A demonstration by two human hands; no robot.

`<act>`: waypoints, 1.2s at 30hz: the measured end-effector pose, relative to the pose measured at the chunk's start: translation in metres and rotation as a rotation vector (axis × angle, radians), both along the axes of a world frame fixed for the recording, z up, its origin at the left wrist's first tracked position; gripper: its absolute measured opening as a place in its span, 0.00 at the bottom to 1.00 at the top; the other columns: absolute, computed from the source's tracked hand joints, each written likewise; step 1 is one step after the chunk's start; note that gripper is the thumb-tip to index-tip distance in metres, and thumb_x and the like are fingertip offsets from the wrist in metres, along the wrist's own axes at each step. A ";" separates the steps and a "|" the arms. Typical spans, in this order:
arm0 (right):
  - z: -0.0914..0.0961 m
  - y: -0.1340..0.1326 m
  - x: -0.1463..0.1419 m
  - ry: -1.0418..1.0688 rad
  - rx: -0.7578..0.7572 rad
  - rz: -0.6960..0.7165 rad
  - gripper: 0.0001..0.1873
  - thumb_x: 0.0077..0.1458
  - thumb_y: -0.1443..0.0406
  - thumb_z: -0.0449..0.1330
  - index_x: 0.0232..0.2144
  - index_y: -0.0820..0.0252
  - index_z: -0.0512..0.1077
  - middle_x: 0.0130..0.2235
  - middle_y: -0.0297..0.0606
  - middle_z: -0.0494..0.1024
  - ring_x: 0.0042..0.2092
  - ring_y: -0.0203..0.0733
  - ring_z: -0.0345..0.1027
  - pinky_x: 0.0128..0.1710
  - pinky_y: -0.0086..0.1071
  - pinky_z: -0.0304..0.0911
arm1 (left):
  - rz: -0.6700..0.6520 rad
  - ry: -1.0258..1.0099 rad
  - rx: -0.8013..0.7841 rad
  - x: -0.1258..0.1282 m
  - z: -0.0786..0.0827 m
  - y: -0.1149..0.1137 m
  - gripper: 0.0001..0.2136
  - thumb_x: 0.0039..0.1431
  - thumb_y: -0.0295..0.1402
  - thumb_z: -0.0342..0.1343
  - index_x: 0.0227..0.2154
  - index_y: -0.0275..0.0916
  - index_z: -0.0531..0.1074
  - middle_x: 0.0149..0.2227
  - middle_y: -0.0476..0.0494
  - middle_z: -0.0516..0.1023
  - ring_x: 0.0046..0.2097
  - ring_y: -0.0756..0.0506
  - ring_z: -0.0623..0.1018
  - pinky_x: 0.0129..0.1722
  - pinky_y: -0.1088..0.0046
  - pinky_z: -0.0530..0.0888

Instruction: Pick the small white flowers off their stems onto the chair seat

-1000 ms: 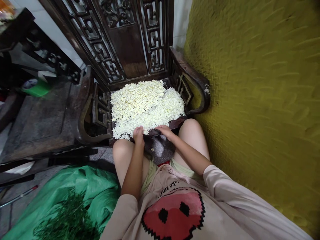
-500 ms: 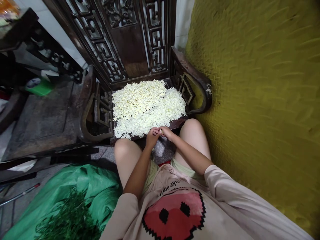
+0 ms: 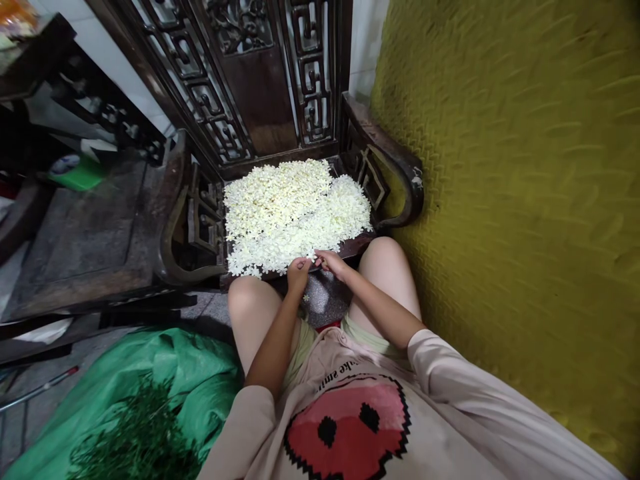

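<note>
A heap of small white flowers (image 3: 293, 210) covers the seat of a dark carved wooden chair (image 3: 385, 157) in front of my knees. My left hand (image 3: 299, 273) is curled closed at the seat's front edge, pinching something small that I cannot make out. My right hand (image 3: 331, 262) sits just to its right, fingers bent and closed at the rim of the heap, touching the nearest flowers. The two hands are a finger's width apart.
A second dark wooden chair (image 3: 95, 227) stands on the left. A green sheet (image 3: 165, 380) with a pile of green stems (image 3: 135, 440) lies on the floor at my lower left. A yellow textured wall (image 3: 525, 200) closes off the right side.
My left hand moved from the left front of the heap over to my right hand, met it, then drew back a little. The right hand stayed almost still.
</note>
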State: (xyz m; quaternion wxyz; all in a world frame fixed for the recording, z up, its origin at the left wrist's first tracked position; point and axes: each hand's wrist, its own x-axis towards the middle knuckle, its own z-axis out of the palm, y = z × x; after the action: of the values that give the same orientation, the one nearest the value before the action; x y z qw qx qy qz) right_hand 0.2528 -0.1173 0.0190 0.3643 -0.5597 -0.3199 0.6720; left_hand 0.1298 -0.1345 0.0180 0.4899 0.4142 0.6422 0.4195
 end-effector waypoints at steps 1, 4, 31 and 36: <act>0.001 0.000 0.000 -0.022 0.000 -0.009 0.10 0.46 0.60 0.55 0.21 0.62 0.66 0.18 0.29 0.67 0.15 0.27 0.46 0.17 0.26 0.42 | 0.015 -0.004 -0.007 -0.001 0.001 0.001 0.05 0.43 0.34 0.57 0.21 0.38 0.71 0.21 0.50 0.69 0.27 0.49 0.69 0.32 0.74 0.65; 0.001 0.000 0.000 -0.070 0.036 -0.004 0.06 0.40 0.63 0.58 0.21 0.62 0.68 0.19 0.28 0.67 0.17 0.27 0.49 0.19 0.25 0.44 | 0.019 -0.029 -0.006 -0.003 0.001 0.002 0.05 0.43 0.34 0.57 0.21 0.38 0.71 0.22 0.49 0.71 0.28 0.49 0.70 0.33 0.73 0.66; -0.001 -0.001 0.001 -0.157 0.289 -0.024 0.15 0.32 0.58 0.65 0.25 0.62 0.73 0.19 0.29 0.68 0.25 0.33 0.59 0.28 0.28 0.54 | -0.044 -0.015 0.007 -0.006 -0.005 0.004 0.10 0.45 0.38 0.56 0.26 0.35 0.71 0.25 0.47 0.73 0.30 0.49 0.71 0.34 0.73 0.66; 0.000 0.000 0.001 -0.175 0.317 -0.049 0.13 0.35 0.59 0.63 0.23 0.63 0.74 0.25 0.35 0.75 0.30 0.36 0.65 0.34 0.30 0.58 | -0.048 -0.142 -0.051 -0.007 -0.004 0.006 0.13 0.43 0.41 0.58 0.28 0.35 0.73 0.26 0.48 0.73 0.29 0.50 0.70 0.34 0.73 0.66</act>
State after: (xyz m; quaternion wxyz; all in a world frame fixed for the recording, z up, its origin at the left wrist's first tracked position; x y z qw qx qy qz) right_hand 0.2534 -0.1169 0.0191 0.4350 -0.5592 -0.4387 0.5528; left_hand 0.1226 -0.1288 0.0137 0.5545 0.3860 0.6061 0.4197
